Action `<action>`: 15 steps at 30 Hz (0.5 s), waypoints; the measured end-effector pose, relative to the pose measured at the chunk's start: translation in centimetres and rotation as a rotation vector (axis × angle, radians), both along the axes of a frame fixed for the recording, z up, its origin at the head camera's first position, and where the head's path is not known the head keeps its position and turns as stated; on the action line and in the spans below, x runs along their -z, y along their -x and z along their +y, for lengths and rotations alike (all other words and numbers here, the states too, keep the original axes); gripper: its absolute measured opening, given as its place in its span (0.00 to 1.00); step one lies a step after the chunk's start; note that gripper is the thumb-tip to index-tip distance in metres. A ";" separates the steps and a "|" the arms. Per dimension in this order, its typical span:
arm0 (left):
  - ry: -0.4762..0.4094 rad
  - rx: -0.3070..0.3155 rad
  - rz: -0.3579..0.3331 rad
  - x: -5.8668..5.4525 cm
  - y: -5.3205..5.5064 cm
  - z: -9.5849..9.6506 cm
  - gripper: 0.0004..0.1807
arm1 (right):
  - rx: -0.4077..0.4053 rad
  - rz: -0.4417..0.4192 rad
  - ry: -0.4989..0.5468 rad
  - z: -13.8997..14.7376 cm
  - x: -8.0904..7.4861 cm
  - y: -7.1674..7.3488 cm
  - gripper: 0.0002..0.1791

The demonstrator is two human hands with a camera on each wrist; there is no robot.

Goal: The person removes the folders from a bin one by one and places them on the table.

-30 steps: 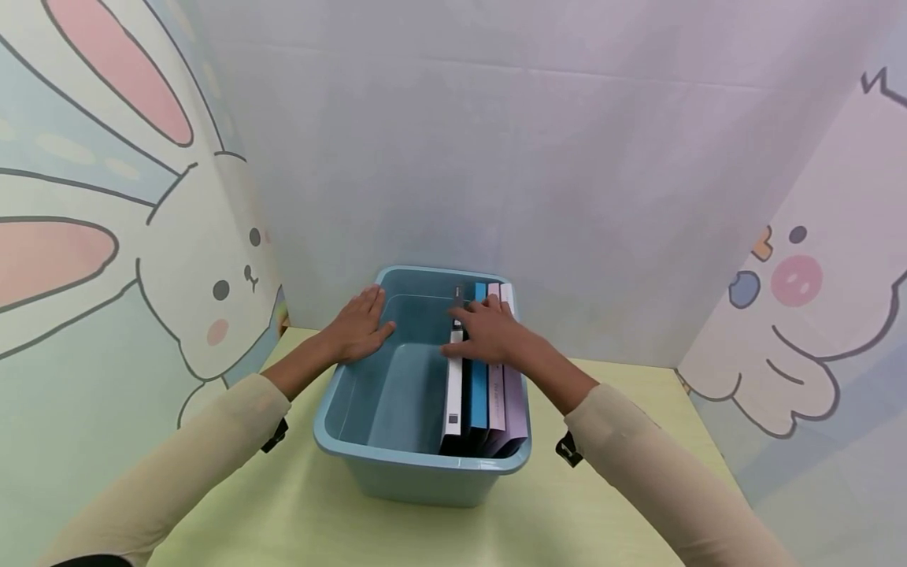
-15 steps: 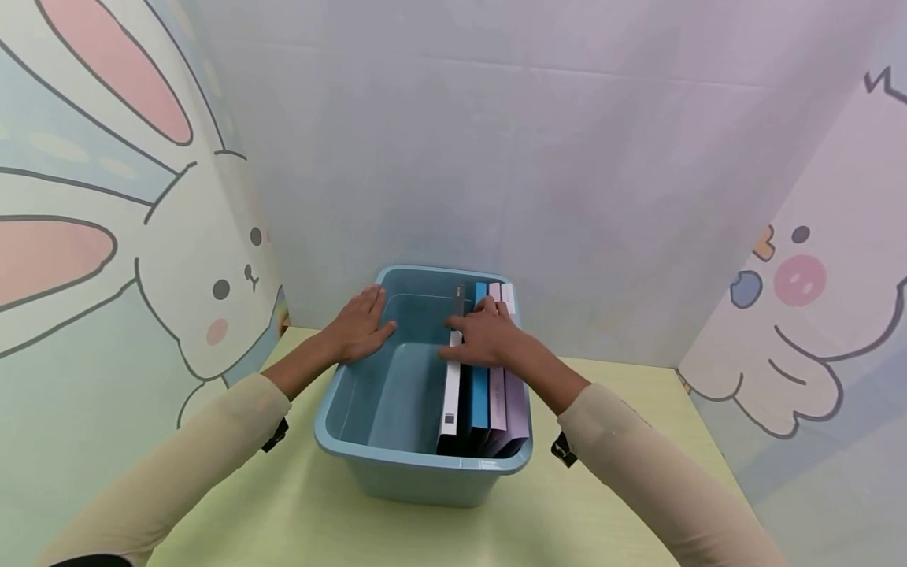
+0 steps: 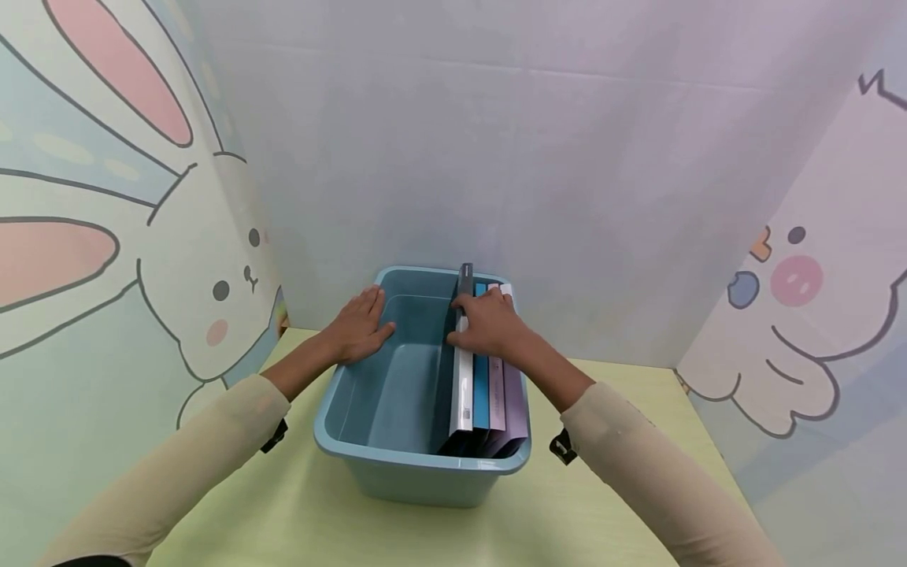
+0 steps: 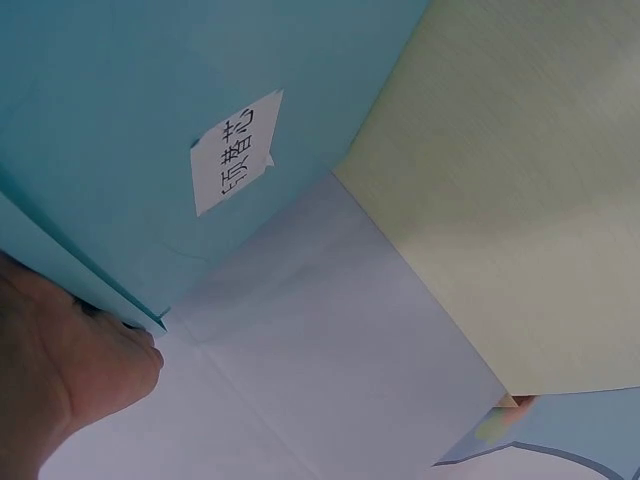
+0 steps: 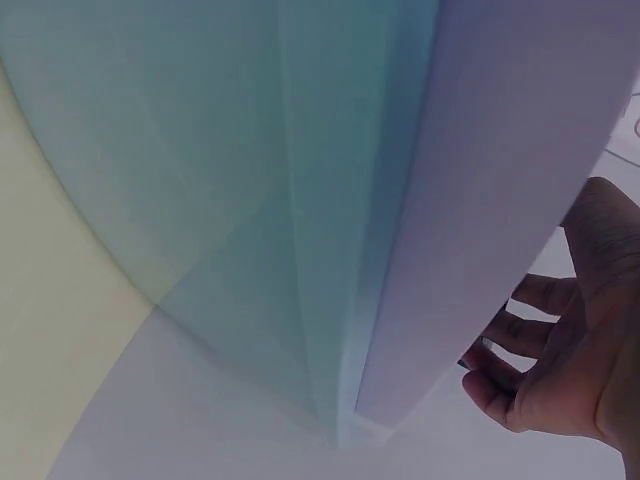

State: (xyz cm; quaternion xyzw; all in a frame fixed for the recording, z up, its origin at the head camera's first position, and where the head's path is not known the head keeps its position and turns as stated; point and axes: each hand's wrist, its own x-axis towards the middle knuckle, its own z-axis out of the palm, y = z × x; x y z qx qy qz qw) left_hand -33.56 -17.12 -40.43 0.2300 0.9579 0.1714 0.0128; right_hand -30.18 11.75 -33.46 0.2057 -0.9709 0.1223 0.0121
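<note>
A blue plastic bin (image 3: 425, 461) holds several slim, flat boxes standing on edge along its right side. My right hand (image 3: 489, 321) grips the leftmost one, a slim box (image 3: 462, 378) with a white and dark grey edge; its far end stands above the bin's rim. Beside it are a blue box (image 3: 481, 402), a pink box (image 3: 497, 402) and a purple box (image 3: 515, 402). With its fingers straight, my left hand (image 3: 357, 327) rests on the bin's left rim. In the right wrist view, the purple box (image 5: 480, 200) partly hides the right hand (image 5: 570, 370).
The bin stands on a pale yellow table (image 3: 595, 472), close to a plain back wall (image 3: 567, 197). Cartoon-printed panels flank it, with a rabbit (image 3: 205, 291) on the left. A white handwritten label (image 4: 238, 152) is stuck to the bin's outside.
The right hand has closed on the leftmost box and its far end has risen above the rim, tilting it and bringing it nearer the blue box. The left hand has stayed on the rim.
</note>
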 end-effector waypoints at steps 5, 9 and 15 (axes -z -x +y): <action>0.007 0.006 0.006 0.3 0.2 -0.1 0.43 | 0.043 -0.031 0.113 0.4 -0.8 0.0 0.34; 0.004 0.016 0.008 0.5 0.6 -0.3 0.44 | 0.073 -0.063 0.193 0.8 -1.1 0.0 0.34; 0.001 0.022 0.017 0.5 0.4 -0.4 0.43 | 0.097 -0.111 0.300 1.3 -1.4 0.0 0.34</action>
